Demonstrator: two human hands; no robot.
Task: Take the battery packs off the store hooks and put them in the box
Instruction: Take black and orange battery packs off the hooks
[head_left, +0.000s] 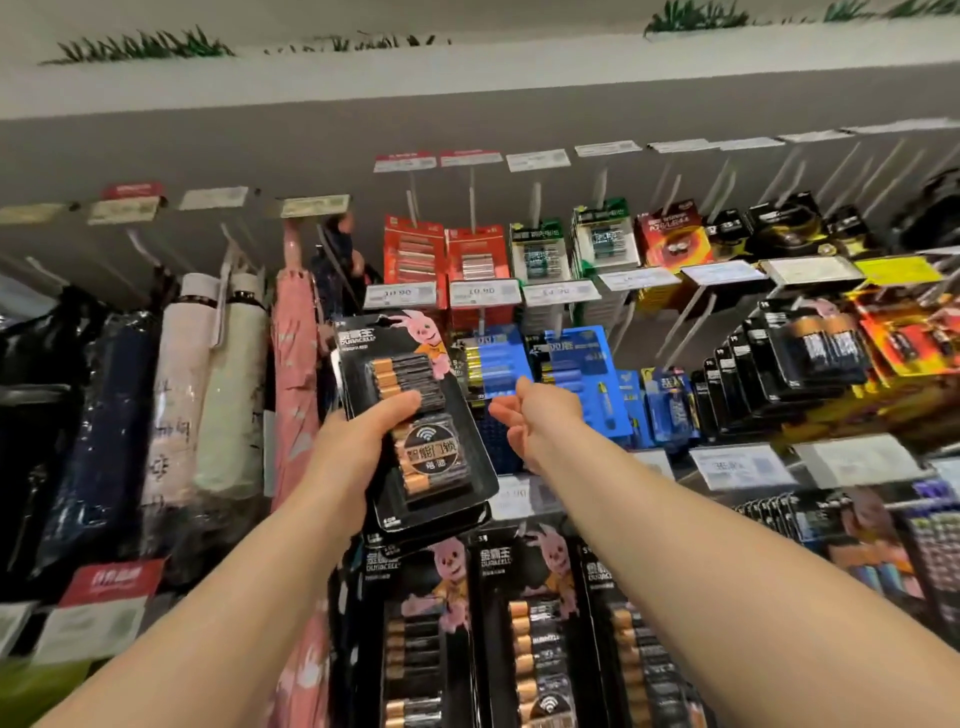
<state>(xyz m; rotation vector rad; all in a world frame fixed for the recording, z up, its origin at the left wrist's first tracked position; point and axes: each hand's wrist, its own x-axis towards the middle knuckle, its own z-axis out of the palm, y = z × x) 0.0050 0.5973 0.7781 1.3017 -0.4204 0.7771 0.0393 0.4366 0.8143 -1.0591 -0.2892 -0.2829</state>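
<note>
My left hand (358, 441) grips a stack of black battery packs (415, 415) with a pink rabbit on the card, held up in front of the display, thumb across the front. My right hand (530, 415) is raised just to the right of that stack, fingers loosely curled, holding nothing, in front of blue battery packs (582, 364) on their hooks. More black rabbit packs (524, 623) hang below my arms. The box is not in view.
Red packs (415, 254), green-white packs (602, 239) and black packs (810, 353) hang on hooks with price tags (483, 293) across the wall. Folded umbrellas (228, 389) hang at the left. A shelf edge (467, 78) runs overhead.
</note>
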